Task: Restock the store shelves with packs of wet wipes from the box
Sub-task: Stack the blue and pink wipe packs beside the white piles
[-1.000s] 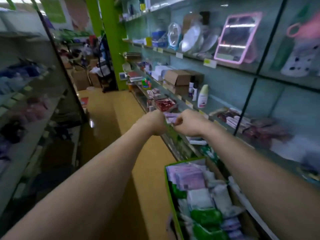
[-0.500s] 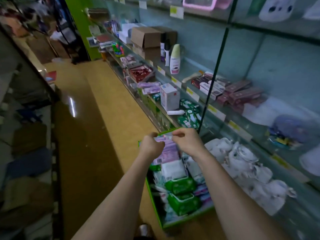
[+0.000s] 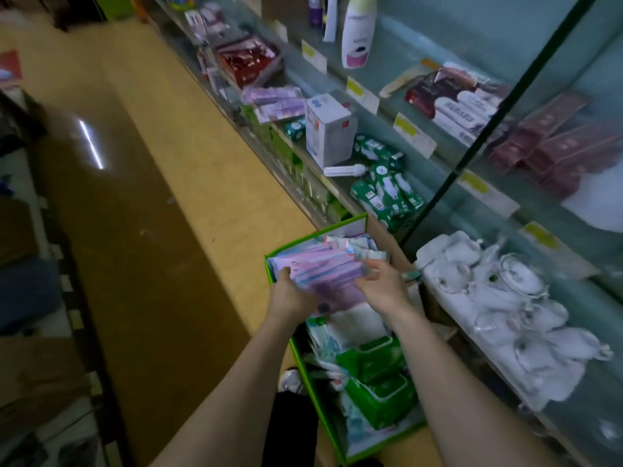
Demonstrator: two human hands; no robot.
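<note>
My left hand point(image 3: 290, 293) grips the left edge of a bundle of pink packs of wet wipes point(image 3: 323, 269), fingers curled on it. My right hand point(image 3: 382, 288) holds the other end, fingers bent round it as far as the blur lets me tell. The bundle sits in the far end of the green box point(image 3: 303, 358), beside the shelf point(image 3: 340, 188).

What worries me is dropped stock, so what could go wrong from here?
1. The left hand and right hand are on a whole stack of packs in the box. If they are lifted together, the loose stack may fan out and slip.
2. The shelf looks crowded beside the shelved packs. A carton and a loose bulb lie there and could be knocked off.
</note>
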